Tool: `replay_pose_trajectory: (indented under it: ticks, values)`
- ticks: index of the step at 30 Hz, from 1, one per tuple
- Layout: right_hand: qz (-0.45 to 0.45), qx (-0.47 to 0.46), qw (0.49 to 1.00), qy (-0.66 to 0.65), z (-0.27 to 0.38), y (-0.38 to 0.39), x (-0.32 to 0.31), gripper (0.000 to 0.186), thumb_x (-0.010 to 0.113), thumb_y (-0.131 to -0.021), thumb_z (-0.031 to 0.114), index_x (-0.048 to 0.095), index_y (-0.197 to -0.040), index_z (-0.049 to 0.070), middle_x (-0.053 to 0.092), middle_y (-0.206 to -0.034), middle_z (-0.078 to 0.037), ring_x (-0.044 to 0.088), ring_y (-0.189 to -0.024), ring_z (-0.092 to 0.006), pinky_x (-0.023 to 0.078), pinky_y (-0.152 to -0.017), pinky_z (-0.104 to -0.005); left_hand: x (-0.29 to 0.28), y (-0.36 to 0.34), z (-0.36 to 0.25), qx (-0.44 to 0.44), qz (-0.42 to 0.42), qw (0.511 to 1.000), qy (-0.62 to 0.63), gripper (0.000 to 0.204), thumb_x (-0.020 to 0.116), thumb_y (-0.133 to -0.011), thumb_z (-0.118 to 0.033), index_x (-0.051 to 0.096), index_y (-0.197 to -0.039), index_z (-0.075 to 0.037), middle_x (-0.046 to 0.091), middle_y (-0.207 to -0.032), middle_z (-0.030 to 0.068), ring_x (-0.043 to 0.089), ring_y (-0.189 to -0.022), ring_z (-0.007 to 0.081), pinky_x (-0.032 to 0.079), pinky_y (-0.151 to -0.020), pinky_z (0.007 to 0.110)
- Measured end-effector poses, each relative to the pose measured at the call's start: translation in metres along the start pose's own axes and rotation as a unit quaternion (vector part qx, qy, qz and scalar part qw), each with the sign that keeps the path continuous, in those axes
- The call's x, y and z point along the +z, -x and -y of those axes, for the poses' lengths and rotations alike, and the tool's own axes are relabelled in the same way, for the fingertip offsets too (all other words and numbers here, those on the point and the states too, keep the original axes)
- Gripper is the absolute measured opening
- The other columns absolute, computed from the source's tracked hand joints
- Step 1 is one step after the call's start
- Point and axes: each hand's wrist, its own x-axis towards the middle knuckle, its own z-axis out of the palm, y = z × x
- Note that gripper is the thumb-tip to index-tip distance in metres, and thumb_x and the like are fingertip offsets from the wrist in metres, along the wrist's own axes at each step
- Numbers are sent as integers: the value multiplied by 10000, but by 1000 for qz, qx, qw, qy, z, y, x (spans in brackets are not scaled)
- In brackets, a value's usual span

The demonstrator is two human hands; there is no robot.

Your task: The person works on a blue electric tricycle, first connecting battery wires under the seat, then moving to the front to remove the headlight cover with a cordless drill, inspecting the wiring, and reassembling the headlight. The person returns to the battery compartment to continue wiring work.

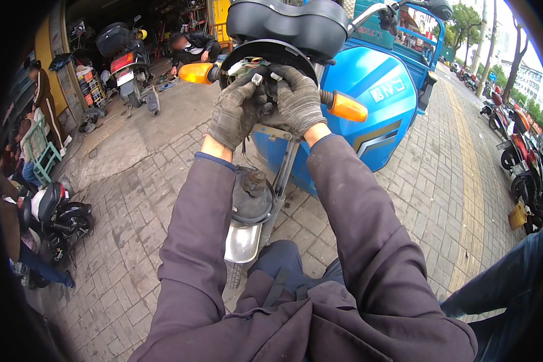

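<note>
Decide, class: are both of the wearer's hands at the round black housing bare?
No, the left hand and right hand both wear grey gloves.

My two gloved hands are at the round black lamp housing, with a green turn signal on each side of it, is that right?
Not quite: the left turn signal and right turn signal are orange, not green, as the head view shows. The rest stands: your gloved left hand and right hand are at the round black lamp housing.
</note>
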Motion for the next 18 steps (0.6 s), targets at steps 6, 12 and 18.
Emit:
replay_pose_trajectory:
  ticks: [6,12,18]
  values:
    - [7,-18,999,-37,-6,-1,2,304,532,-886,65,679,-1142,138,664,-993,-219,645,-908,-383,514,-822,-430,13,-3,-2,54,-130,937,-321,248,603,-897,-65,686,-1124,-9,690,-925,59,634,-791,112,539,-698,267]
    - [3,-65,998,13,-4,3,-3,302,542,-863,68,690,-1119,132,670,-966,-223,648,-905,-384,516,-821,-445,16,-13,-4,80,-141,901,-403,237,625,-894,-90,688,-1101,6,694,-902,68,644,-777,125,540,-708,266]
    - [2,-89,995,54,6,4,-4,275,532,-857,58,681,-1085,101,672,-954,-221,645,-895,-403,516,-823,-460,10,-17,-3,79,-133,871,-467,258,647,-870,-100,692,-1097,15,715,-942,117,662,-844,161,528,-806,301]
